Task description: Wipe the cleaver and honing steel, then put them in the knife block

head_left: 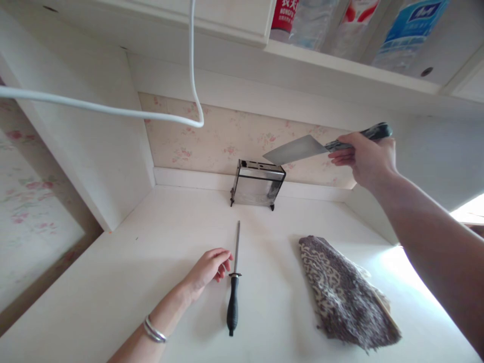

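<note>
Steel cleaver [297,149] in right hand [368,159].

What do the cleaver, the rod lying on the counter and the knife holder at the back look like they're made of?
Cleaver: dull grey blade, likely steel; dark handle, material unclear. Rod: thin grey shaft, probably steel, with a black handle, likely plastic. Knife holder: shiny, mirror-like sides, likely polished metal.

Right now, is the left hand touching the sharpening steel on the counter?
Cannot tell. In the head view the left hand lies beside the sharpening steel, fingertips reaching its guard; neither contact nor a gap shows plainly.
</note>
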A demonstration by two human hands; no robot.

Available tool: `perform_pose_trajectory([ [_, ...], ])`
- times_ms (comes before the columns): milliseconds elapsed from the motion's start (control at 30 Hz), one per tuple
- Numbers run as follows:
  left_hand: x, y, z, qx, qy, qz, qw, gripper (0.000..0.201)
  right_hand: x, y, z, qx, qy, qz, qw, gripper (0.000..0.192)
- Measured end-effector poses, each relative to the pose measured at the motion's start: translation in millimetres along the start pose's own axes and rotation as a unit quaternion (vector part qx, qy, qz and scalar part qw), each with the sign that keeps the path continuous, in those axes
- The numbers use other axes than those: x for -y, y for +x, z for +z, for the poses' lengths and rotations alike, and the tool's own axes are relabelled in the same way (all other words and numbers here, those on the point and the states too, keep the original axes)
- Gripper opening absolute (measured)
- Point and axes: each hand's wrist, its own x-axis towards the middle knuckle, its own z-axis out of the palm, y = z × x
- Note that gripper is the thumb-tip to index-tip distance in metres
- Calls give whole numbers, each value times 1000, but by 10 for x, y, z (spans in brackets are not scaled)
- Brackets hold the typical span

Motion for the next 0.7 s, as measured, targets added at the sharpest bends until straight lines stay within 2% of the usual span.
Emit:
perform_pose_trajectory([
  [133, 19, 29, -16, 2, -2, -5, 1000, 31, -98, 258, 141, 5, 13, 26, 1000, 12],
  [267, 10, 46, -35, 7, -11, -9, 1000, 32, -224, 419, 176, 24, 18, 37, 999, 10],
  [500, -6, 60, -52, 16, -34, -19, 999, 32, -372, 540, 177, 8, 1, 49, 999, 11],
  [700, -43, 44, -51, 9, -43, -29, 999, 32, -361, 617, 224, 7, -53, 45, 998, 13],
])
